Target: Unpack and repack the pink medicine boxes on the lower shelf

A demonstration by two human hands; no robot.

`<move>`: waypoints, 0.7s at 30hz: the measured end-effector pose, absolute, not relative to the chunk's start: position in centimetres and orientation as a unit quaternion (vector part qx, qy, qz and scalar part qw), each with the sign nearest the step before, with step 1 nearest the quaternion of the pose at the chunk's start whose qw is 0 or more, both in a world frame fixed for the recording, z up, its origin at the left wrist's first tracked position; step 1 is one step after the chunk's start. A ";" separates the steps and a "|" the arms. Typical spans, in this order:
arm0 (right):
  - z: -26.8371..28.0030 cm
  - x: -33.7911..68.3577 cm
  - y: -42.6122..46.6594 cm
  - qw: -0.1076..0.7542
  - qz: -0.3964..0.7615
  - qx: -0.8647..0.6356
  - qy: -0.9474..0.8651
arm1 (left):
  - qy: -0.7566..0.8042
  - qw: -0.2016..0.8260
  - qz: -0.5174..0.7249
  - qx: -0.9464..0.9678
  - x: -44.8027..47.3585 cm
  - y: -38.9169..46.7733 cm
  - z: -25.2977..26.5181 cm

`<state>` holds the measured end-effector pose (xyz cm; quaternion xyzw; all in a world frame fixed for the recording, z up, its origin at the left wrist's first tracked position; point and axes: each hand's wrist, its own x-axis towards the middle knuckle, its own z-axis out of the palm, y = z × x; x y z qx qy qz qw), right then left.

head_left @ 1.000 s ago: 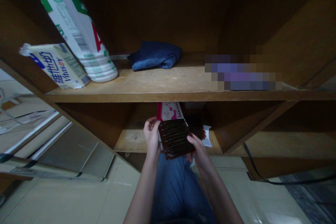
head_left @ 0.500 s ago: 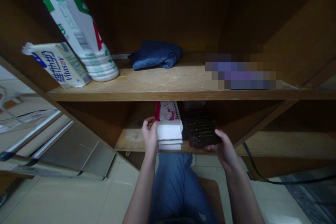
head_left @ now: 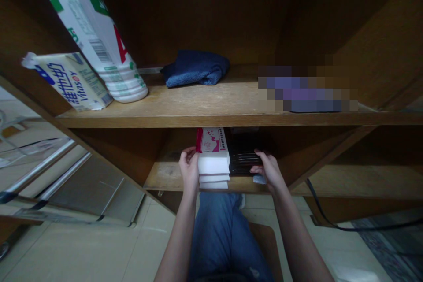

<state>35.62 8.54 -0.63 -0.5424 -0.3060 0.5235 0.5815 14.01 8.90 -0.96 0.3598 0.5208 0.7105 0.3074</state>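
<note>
Pink-and-white box (head_left: 211, 140) sits on the lower shelf (head_left: 158, 175), white flaps (head_left: 213, 165) at six o'clock. Your left hand (head_left: 189, 168) pinches its nine-o'clock edge; your right hand (head_left: 268, 169), at three, seems clamped on a shadowed dark tray (head_left: 243, 158). Blue cloth (head_left: 198, 69) lies at twelve.

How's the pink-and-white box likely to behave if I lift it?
The box is probably light and crushable, since its white flaps look like thin card. Those flaps, spread at the near end, would likely bend if pushed. With that end apparently open, anything inside might slip out.
</note>
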 end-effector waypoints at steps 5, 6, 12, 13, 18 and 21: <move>-1.1 35.4 9.2 0.545 0.507 -0.564 -0.357 | 0.523 0.310 0.710 0.355 14.0 9.0 -1.0; -1.3 35.5 9.3 0.537 0.498 -0.572 -0.369 | 0.522 0.311 0.711 0.354 13.9 9.0 -1.0; -2.1 35.9 9.7 0.460 0.416 -0.635 -0.460 | 0.522 0.311 0.709 0.359 13.9 8.9 -1.1; -1.9 35.9 9.7 0.454 0.393 -0.642 -0.477 | 0.521 0.311 0.709 0.359 13.9 8.9 -1.1; -0.4 35.5 9.3 0.349 0.247 -0.718 -0.549 | 0.525 0.302 0.708 0.364 13.8 8.9 -0.8; 0.6 35.2 9.1 0.248 0.179 -0.767 -0.564 | 0.527 0.294 0.710 0.364 13.6 8.8 -0.9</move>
